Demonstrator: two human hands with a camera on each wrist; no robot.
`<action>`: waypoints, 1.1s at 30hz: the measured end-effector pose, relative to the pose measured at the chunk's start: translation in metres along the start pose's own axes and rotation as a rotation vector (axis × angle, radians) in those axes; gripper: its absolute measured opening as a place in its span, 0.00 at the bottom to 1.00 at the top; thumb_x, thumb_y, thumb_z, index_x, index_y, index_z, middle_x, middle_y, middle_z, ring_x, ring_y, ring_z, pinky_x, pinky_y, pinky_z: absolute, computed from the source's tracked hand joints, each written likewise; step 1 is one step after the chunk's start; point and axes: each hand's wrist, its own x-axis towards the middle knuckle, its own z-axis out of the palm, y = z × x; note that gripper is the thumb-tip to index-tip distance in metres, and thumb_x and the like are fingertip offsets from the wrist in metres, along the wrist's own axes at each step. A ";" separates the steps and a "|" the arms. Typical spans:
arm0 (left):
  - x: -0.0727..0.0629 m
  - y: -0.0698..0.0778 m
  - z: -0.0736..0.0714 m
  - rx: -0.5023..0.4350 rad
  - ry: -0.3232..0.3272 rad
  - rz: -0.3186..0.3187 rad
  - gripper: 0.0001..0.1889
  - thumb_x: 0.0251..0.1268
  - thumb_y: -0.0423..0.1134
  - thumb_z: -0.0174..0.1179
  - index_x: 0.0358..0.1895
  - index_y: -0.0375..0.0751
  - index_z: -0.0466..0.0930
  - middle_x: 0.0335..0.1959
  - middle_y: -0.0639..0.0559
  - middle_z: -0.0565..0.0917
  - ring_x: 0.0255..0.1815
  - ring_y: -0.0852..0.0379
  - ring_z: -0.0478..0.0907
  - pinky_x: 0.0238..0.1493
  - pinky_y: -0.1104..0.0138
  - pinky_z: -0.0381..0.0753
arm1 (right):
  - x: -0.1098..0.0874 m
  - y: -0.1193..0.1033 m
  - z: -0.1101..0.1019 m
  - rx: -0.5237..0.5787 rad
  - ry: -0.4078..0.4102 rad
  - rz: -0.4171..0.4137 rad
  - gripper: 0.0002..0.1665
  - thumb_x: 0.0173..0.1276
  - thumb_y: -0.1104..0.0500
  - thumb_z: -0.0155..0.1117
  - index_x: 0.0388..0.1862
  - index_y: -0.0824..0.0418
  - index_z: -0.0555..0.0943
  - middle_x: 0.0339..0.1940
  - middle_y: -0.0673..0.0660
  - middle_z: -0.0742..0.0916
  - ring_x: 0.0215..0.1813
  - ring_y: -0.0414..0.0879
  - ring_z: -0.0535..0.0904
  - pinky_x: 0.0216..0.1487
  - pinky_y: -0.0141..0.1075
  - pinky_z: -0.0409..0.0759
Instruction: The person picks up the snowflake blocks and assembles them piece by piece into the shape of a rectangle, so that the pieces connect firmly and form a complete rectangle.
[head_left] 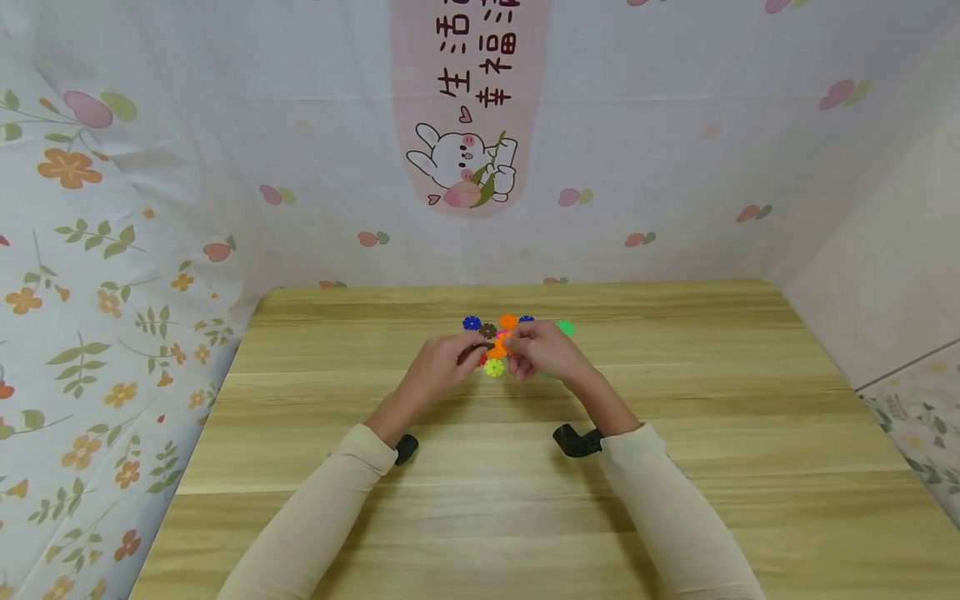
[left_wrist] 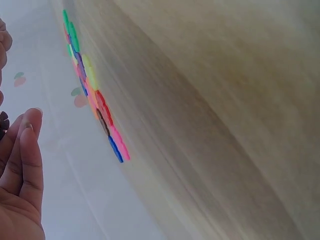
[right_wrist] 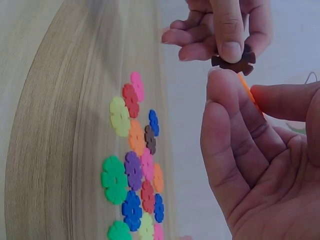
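Observation:
In the right wrist view, the left hand (head_left: 441,363) pinches a brown notched plastic disc (right_wrist: 239,65) between thumb and fingers. Opposite it, the right hand (head_left: 553,352) grips an orange notched disc (right_wrist: 246,86), seen edge-on, with thumb against fingers. The two discs come together edge to edge in that view, held up over the table. Loose flower-shaped discs lie flat beneath and around the hands, among them a yellow disc (right_wrist: 119,117), a green disc (right_wrist: 115,180), a purple disc (right_wrist: 133,171) and a second brown disc (right_wrist: 150,139).
The discs lie in a cluster toward the far edge of the wood-grain table (head_left: 480,517). Behind it hangs a printed white curtain (head_left: 315,150), with floral cloth (head_left: 82,333) at the left. Black wrist mounts (head_left: 576,441) sit under the forearms.

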 end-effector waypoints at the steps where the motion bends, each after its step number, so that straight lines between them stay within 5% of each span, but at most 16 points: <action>1: 0.000 -0.001 0.000 0.003 -0.001 0.008 0.05 0.69 0.34 0.59 0.39 0.37 0.83 0.24 0.55 0.81 0.18 0.65 0.68 0.22 0.75 0.71 | 0.000 0.000 0.000 -0.003 -0.001 0.003 0.16 0.75 0.55 0.54 0.38 0.68 0.79 0.22 0.58 0.84 0.36 0.71 0.81 0.41 0.55 0.84; 23: 0.002 0.000 0.002 0.104 -0.016 0.087 0.05 0.70 0.34 0.58 0.40 0.39 0.83 0.24 0.54 0.81 0.18 0.64 0.67 0.23 0.75 0.70 | 0.003 0.007 -0.003 0.034 -0.035 -0.026 0.19 0.75 0.56 0.52 0.31 0.70 0.76 0.23 0.63 0.84 0.33 0.71 0.81 0.38 0.57 0.83; 33: 0.002 0.002 0.003 0.114 0.005 0.121 0.03 0.66 0.32 0.62 0.40 0.38 0.82 0.29 0.51 0.85 0.21 0.63 0.74 0.27 0.73 0.79 | 0.002 0.005 -0.002 0.064 -0.059 -0.022 0.17 0.76 0.57 0.52 0.30 0.69 0.75 0.22 0.59 0.84 0.30 0.67 0.82 0.39 0.58 0.83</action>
